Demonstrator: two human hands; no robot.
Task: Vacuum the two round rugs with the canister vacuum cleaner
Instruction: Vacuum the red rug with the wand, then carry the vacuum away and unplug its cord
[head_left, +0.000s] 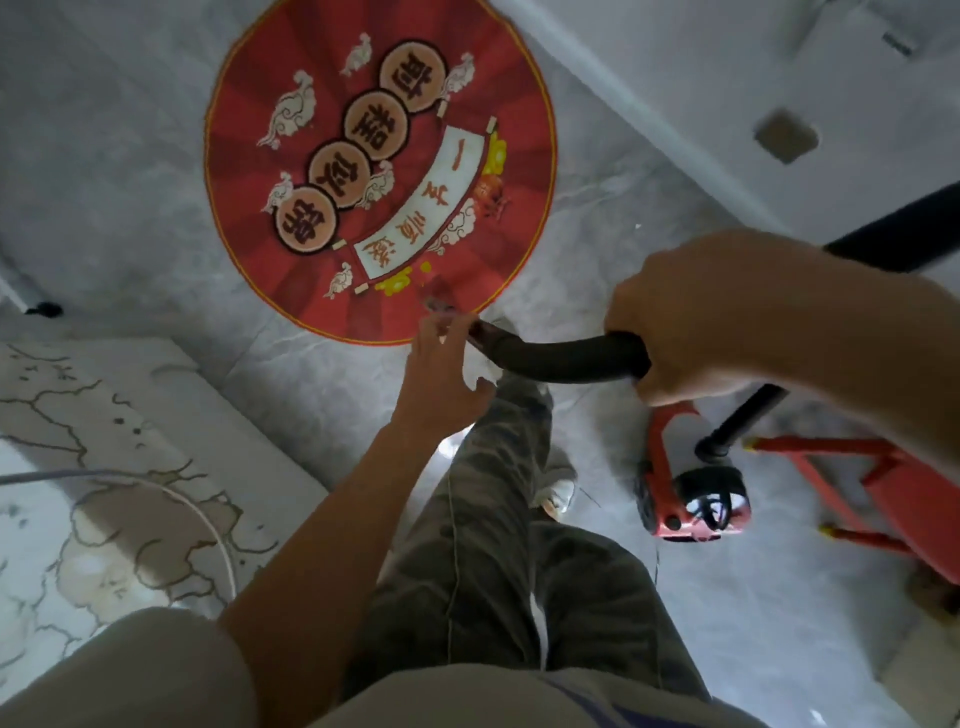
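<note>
A round red rug (260, 130) with gold edging, cloud motifs and characters lies on the grey floor ahead of me. My right hand (691, 322) grips the curved black hose handle (566, 356) of the vacuum. My left hand (441, 374) reaches to the front end of that black tube, fingers pinching something small near its tip by the rug's near edge. The red canister vacuum (680, 499) sits on the floor to my right, its black hose (743, 421) running up toward my right hand. Only one round rug is in view.
A pale patterned carpet (78, 493) with a white cable (197, 509) across it lies at the left. A red metal frame (872, 483) stands at the right behind the canister. A white baseboard and wall (675, 119) run along the upper right. My legs and shoes stand between rug and canister.
</note>
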